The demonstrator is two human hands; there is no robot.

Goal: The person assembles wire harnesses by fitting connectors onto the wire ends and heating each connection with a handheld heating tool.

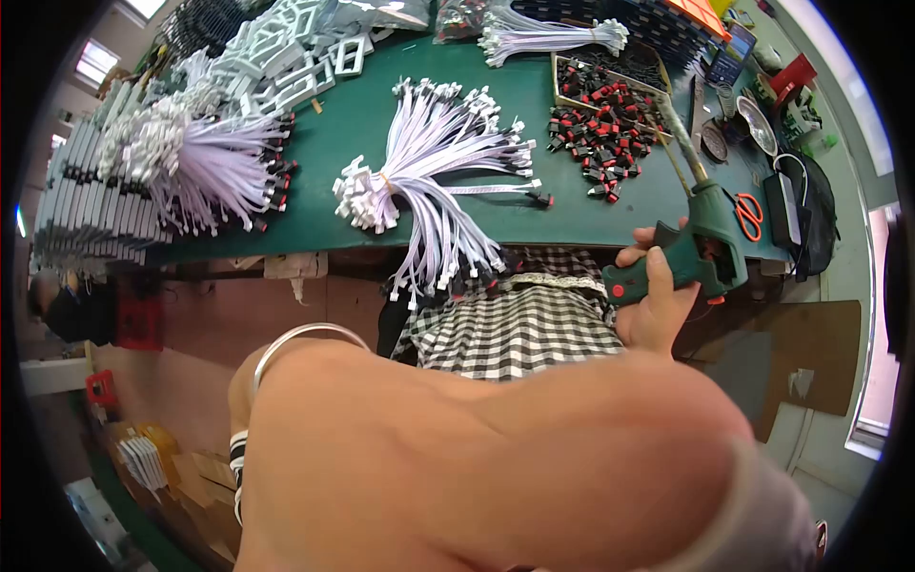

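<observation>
My right hand (658, 310) is wrapped round the handle of a green soldering gun (713, 234) at the table's front right edge, its metal tip pointing up and away. My left hand (477, 448) is very close to the camera and blurred, with its fingers hidden; a silver bangle (310, 329) circles that arm. On the green table, a tied bundle of white cables (386, 181) fans out with black and red connectors at some ends. One cable of it points right. Loose red and black connectors (605, 133) are heaped near the gun's tip.
Another cable bundle (210, 157) lies at the left on stacked grey parts (91, 214), with white frames (276, 57) behind. More white cables (553, 36) lie at the back. Orange-handled scissors (748, 217) and a black adapter (783, 210) are at the right. Checkered cloth (519, 329) hangs below the edge.
</observation>
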